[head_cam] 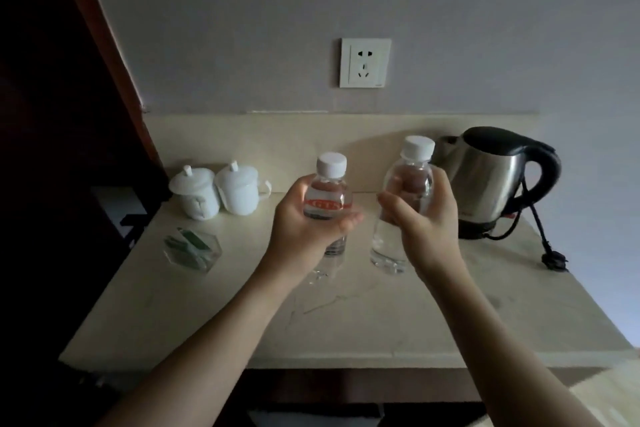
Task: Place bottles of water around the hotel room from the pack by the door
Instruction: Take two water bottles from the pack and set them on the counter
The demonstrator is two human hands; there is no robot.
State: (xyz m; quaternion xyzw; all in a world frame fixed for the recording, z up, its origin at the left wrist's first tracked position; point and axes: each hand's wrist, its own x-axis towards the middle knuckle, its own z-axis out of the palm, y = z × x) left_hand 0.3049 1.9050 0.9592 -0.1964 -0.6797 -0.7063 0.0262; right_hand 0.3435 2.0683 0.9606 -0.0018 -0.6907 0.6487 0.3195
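Bottles of water are in both hands above the pale desk point(346, 329): the left bottle point(327, 204), with a red label band, sits in the left hand point(304, 222), and the right bottle point(403, 204), whose label is not visible, sits in the right hand point(426, 215). Both stand nearly upright with white caps on; their bases appear to be at or just above the desk surface, though contact cannot be confirmed.

The step in hand looks like setting this pair down on the desk, between the two lidded white cups point(218, 192) on the left and the steel kettle point(491, 180) on the right. The next move likely calls for lowering each bottle flat, keeping the right one clear of the kettle and its loose cord point(540, 232), then letting go.

The left fingers point(346, 220) curl closed around the bottle's middle from below and behind. The right fingers point(391, 206) wrap the upper body, thumb in front, also closed firmly on it.
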